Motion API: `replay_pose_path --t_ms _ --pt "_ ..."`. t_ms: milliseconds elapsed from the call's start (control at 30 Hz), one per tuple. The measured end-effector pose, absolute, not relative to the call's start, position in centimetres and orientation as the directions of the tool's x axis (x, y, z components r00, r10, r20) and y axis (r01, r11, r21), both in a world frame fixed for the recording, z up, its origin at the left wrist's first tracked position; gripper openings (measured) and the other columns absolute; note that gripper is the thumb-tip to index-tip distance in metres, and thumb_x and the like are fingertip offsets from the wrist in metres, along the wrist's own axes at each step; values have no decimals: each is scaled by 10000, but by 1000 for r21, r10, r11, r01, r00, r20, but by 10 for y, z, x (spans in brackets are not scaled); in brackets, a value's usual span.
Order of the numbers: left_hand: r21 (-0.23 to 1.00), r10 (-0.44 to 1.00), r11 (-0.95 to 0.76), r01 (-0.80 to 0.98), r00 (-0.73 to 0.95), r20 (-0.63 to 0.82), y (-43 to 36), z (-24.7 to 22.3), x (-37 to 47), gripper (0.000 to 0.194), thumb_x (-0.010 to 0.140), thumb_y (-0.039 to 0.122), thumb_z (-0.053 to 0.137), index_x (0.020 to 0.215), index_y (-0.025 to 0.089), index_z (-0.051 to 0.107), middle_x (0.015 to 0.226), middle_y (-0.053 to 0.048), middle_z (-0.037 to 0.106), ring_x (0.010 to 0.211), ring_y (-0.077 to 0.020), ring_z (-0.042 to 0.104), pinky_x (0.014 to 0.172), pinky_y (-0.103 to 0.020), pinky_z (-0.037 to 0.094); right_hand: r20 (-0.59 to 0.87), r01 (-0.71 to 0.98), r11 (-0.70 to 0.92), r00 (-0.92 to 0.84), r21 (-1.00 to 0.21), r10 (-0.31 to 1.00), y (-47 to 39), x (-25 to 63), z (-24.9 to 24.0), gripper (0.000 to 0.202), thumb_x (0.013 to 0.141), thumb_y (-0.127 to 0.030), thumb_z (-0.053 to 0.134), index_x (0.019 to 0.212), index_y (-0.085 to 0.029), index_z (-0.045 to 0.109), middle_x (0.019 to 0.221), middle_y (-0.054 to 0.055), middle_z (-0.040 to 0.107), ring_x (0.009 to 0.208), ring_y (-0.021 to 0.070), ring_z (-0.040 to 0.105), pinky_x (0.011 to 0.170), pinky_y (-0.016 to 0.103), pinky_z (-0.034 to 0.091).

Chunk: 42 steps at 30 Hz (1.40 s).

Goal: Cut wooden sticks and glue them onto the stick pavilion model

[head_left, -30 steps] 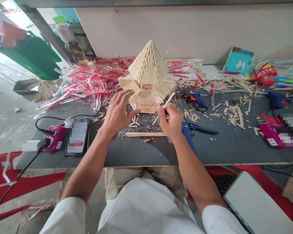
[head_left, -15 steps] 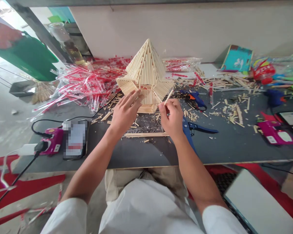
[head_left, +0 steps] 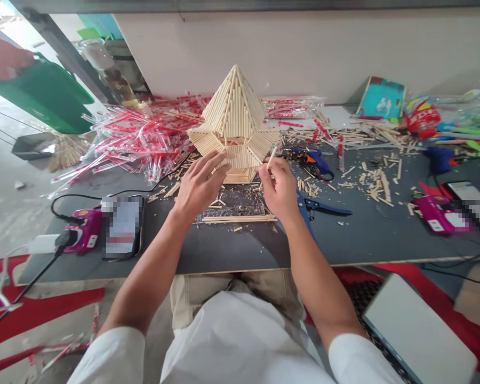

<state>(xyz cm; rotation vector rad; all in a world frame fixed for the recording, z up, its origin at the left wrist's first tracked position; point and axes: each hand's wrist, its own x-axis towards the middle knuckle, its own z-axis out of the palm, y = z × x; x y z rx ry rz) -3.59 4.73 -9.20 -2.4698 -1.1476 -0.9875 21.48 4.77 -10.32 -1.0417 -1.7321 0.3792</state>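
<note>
Phone [head_left: 122, 226]: it lies at the left side of the tabletop [head_left: 232, 250]; the screen is blurred, so no word can be read.
Long sticks [head_left: 240, 219]: a few lie side by side in front of the model, near a clear strip [head_left: 256, 209] whose fine markings are too small for reading.
Right hand [head_left: 279, 186]: it pinches one stick [head_left: 271, 158] between thumb and fingers, upper end tilted up, just beside the lower right part of the model.
Left hand [head_left: 202, 184]: fingers are bent at the lower left part of the model; whether they grip it or only touch, I cannot tell.
Model [head_left: 236, 112]: pale, house-shaped, with pointed roof, it stands upright beyond the hands.
Stick handling: in my judgement, a light pinch suits best, with the left hand bracing the model low, without pressing on the slanted panels.
Glue gun [head_left: 318, 161]: blue and orange, behind the right hand; I find no readable brand.
Red packet [head_left: 423, 117]: at far right; its pale lettering is not readable.
Teal card [head_left: 382, 98]: it shows a white figure, no legible word.
</note>
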Motion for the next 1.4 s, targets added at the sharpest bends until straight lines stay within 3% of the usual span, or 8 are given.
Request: replay_pose_path --t_ms 500,733,833,967,1133,1233,1333,1400 --pt "36 623 -649 760 503 599 32 -90 -24 363 1027 142 590 1347 302 652 1475 -64 676 1480 -290 532 1229 -523 422 536 433 491 -20 -756 844 46 214 -100 344 1114 -466 460 1059 -226 700 1206 115 640 1036 199 657 760 342 573" --pt "24 527 -684 729 472 706 36 -93 -25 313 1017 89 597 1227 308 674 1344 -17 768 1362 -234 646 1184 -463 461 566 453 486 51 -748 823 44 209 -99 355 1102 -466 480 993 -212 703 1086 105 637 923 181 653 706 330 546" --pt "35 473 -768 639 529 705 21 -85 -14 294 1019 92 587 1205 300 678 1239 -12 809 1240 -215 724 1080 -430 546 568 454 467 111 -759 816 43 209 -98 376 1102 -492 470 970 -213 685 993 79 631 800 154 643 664 317 515" --pt "9 292 -916 400 651 700 -14 -72 8 191 1057 147 560 1204 215 661 1164 -75 825 958 -178 806 778 -308 634 498 362 411 190 -837 846 47 212 -102 408 1097 -559 462 948 -221 633 781 17 617 624 125 616 604 299 474" --pt "213 403 -892 399 484 777 -22 -71 3 284 1043 142 588 1293 268 637 1013 -4 839 798 -110 800 713 -231 623 390 311 323 185 -894 902 54 216 -110 452 1081 -648 435 929 -245 573 595 -44 528 490 125 555 542 299 442" --pt "171 430 -816 552 383 818 -2 -74 -20 56 982 213 726 1010 249 693 738 48 764 558 -89 687 555 -236 520 378 312 306 204 -900 903 56 214 -114 492 1073 -685 413 883 -249 537 615 -47 502 482 114 553 528 296 438" --pt "253 579 -673 695 283 765 19 -80 -43 345 1029 290 647 696 215 606 549 38 588 472 -90 535 491 -277 372 360 233 308 233 -922 903 60 212 -121 552 1047 -751 389 809 -255 446 667 -47 467 473 102 548 495 289 421" --pt "319 720 -572 756 277 636 30 -86 -52 399 1055 349 601 682 208 624 579 17 590 520 -108 539 531 -292 373 347 198 304 239 -932 907 64 212 -128 572 1027 -780 395 799 -257 428 688 -40 467 479 107 536 485 294 405"
